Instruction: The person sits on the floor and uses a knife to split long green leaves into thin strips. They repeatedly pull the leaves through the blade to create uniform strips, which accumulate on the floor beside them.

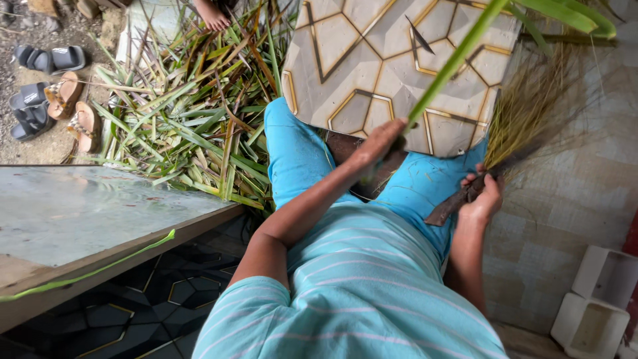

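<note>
Left hand: the left hand (379,143) is pinching the lower end of a long green leaf strip (458,56), which is running up and to the right across the patterned tile (352,60).
Right hand: the right hand (484,196) is closing around the handle of a dark, rusty knife (446,209), whose blade is pointing down and left over the blue-clad lap.
Midrib bundle: a sheaf of thin yellowish sticks (525,113) is fanning upward just above the right hand, beside the tile's right edge.
Tile: lying across the knees, pale with gold and dark geometric lines, under the leaf strip.
Leaf heap: a pile of cut green leaves (193,126) is lying on the ground to the left of the legs, with another person's bare foot (214,14) at its far edge.
Bench: a grey bench (80,213) is standing at the left, a green strip hanging over its edge.
Footwear: sandals (50,100) are sitting on the dirt at far left.
Containers: white box-shaped blocks (595,306) are standing at lower right.
</note>
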